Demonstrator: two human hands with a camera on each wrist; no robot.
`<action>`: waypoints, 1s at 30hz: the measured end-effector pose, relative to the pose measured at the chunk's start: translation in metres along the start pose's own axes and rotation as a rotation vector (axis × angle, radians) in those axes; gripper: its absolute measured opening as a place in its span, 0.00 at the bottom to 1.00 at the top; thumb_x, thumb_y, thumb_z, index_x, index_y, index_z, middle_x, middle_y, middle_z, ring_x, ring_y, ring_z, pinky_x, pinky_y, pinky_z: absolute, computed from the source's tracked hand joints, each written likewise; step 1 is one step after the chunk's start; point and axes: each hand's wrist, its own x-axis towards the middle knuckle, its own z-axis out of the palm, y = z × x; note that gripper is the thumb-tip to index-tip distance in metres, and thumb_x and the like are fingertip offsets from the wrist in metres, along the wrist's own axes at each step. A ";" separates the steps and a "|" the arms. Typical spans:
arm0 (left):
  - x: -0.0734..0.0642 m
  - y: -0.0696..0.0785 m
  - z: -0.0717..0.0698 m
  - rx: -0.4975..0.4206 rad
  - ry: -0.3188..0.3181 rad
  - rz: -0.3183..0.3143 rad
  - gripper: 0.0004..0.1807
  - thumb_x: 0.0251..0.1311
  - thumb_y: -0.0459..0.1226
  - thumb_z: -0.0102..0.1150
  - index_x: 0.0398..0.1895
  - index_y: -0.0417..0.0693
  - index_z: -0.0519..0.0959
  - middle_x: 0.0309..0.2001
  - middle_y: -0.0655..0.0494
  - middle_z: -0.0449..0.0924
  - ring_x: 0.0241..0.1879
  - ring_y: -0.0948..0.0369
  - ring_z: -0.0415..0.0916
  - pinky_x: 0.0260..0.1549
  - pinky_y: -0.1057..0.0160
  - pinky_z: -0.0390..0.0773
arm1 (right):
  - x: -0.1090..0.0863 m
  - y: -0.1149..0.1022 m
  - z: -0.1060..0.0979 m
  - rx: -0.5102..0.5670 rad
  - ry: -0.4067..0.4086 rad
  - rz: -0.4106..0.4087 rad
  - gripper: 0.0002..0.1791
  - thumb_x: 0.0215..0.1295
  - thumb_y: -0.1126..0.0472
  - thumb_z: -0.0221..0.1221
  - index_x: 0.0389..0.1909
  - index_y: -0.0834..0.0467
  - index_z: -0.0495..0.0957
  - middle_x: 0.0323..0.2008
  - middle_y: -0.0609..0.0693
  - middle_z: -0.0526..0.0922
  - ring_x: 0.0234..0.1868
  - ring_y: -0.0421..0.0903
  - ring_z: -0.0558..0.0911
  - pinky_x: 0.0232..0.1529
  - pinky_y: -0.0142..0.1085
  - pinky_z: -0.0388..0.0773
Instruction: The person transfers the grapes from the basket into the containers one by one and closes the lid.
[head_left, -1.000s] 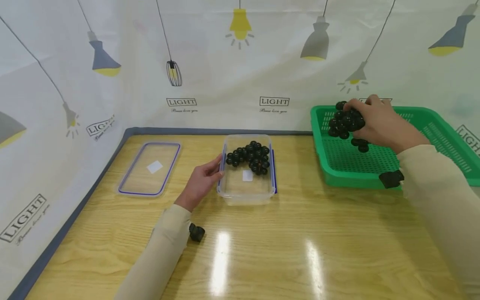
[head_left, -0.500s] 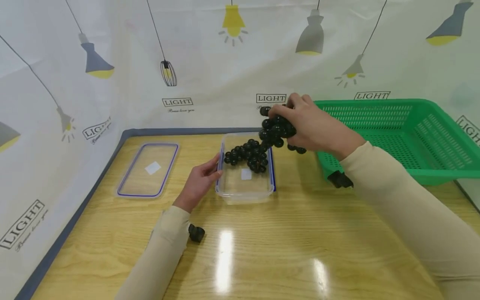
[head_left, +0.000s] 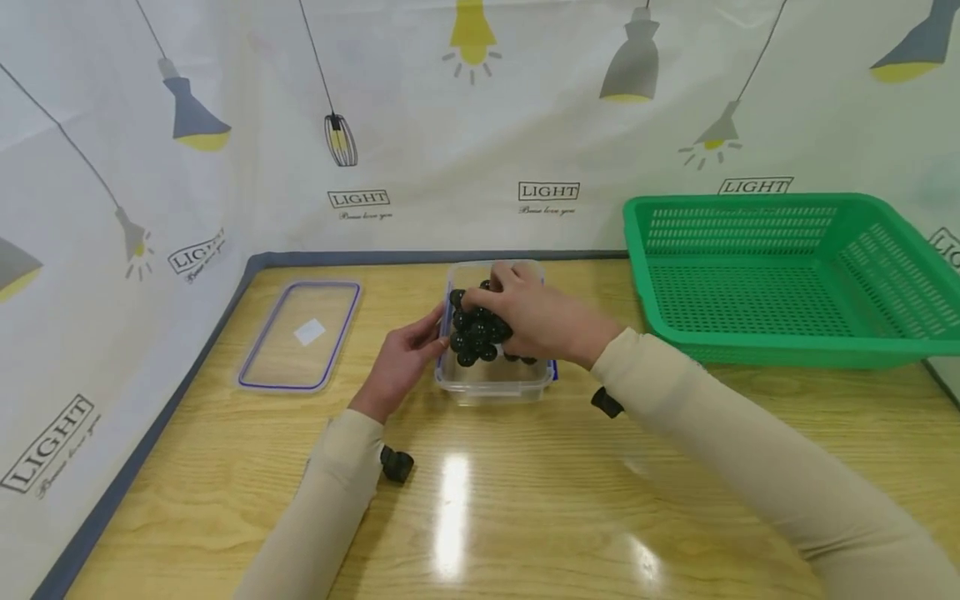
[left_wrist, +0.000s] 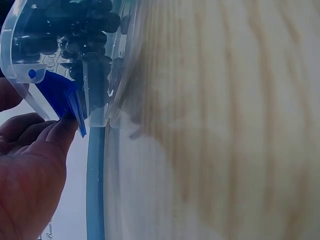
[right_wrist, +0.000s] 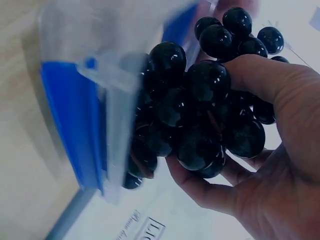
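My right hand (head_left: 551,321) grips a bunch of dark grapes (head_left: 476,337) over the clear plastic food container (head_left: 487,388). In the right wrist view, the thumb and fingers wrap the grapes (right_wrist: 195,145) beside the container's wall and blue side flap (right_wrist: 67,115). Other grapes (left_wrist: 77,47) show through the container's wall in the left wrist view; from the head view the right hand and its bunch mostly cover them. My left hand (head_left: 397,367) rests against the container's left side, its thumb touching a blue flap (left_wrist: 60,97).
A clear lid (head_left: 277,358) with a blue seal lies on the wooden table (head_left: 525,500), left of the container. To the right stands a green perforated basket (head_left: 757,348) with a bare floor. A printed cloth (head_left: 450,158) hangs behind the table.
The right hand has carried its bunch of grapes left from above the green basket, then down to the container. The left hand has stayed at the container's side.
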 end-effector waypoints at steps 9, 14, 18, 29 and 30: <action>0.000 0.000 0.000 -0.003 -0.010 0.000 0.30 0.70 0.28 0.52 0.74 0.43 0.60 0.68 0.43 0.65 0.65 0.54 0.66 0.59 0.63 0.71 | 0.004 -0.002 0.026 -0.020 -0.047 -0.003 0.35 0.57 0.62 0.71 0.64 0.42 0.69 0.59 0.59 0.63 0.60 0.59 0.65 0.47 0.50 0.80; 0.001 -0.001 0.000 -0.003 -0.009 0.005 0.30 0.70 0.28 0.52 0.74 0.42 0.59 0.69 0.43 0.65 0.66 0.54 0.66 0.58 0.62 0.72 | 0.004 -0.002 0.038 -0.031 -0.017 -0.010 0.35 0.59 0.55 0.71 0.67 0.43 0.70 0.56 0.58 0.65 0.54 0.55 0.66 0.44 0.43 0.81; 0.000 0.000 0.000 -0.002 -0.019 0.008 0.30 0.71 0.28 0.51 0.74 0.42 0.59 0.70 0.44 0.62 0.67 0.54 0.64 0.59 0.60 0.71 | 0.001 -0.002 0.045 -0.043 0.007 -0.017 0.35 0.60 0.50 0.68 0.69 0.42 0.70 0.51 0.55 0.66 0.48 0.51 0.65 0.39 0.38 0.79; -0.001 0.002 0.000 0.012 -0.020 0.008 0.30 0.70 0.30 0.53 0.74 0.44 0.59 0.71 0.47 0.61 0.67 0.55 0.64 0.61 0.63 0.69 | -0.006 -0.002 0.055 -0.170 0.016 -0.118 0.39 0.62 0.61 0.68 0.73 0.41 0.64 0.52 0.57 0.66 0.53 0.53 0.66 0.37 0.33 0.80; -0.001 0.002 0.000 0.012 -0.023 0.007 0.30 0.70 0.30 0.53 0.74 0.44 0.59 0.71 0.47 0.62 0.67 0.55 0.64 0.61 0.63 0.69 | -0.006 -0.002 0.055 -0.162 0.014 -0.116 0.39 0.62 0.62 0.68 0.73 0.41 0.65 0.51 0.57 0.66 0.53 0.53 0.66 0.37 0.33 0.80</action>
